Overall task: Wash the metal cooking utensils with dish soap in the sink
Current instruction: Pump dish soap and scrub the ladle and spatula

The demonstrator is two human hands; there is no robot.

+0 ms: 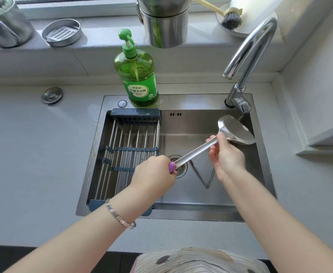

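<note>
A metal spatula [236,133] with a purple handle end is held slanting over the steel sink [260,146]. My left hand [153,174] grips the purple handle end above the drain. My right hand [226,156] is curled round the metal shaft just below the blade. The blade sits at the sink's back right, under the faucet [248,48]. No water is seen running. A green dish soap pump bottle [136,73] stands on the sink's back rim.
A drying rack [130,146] with metal bars fills the sink's left half. On the windowsill stand a steel canister [165,26], a round metal tin [63,34], a lidded pot [6,24] and a dish brush [230,18]. Grey counter surrounds the sink.
</note>
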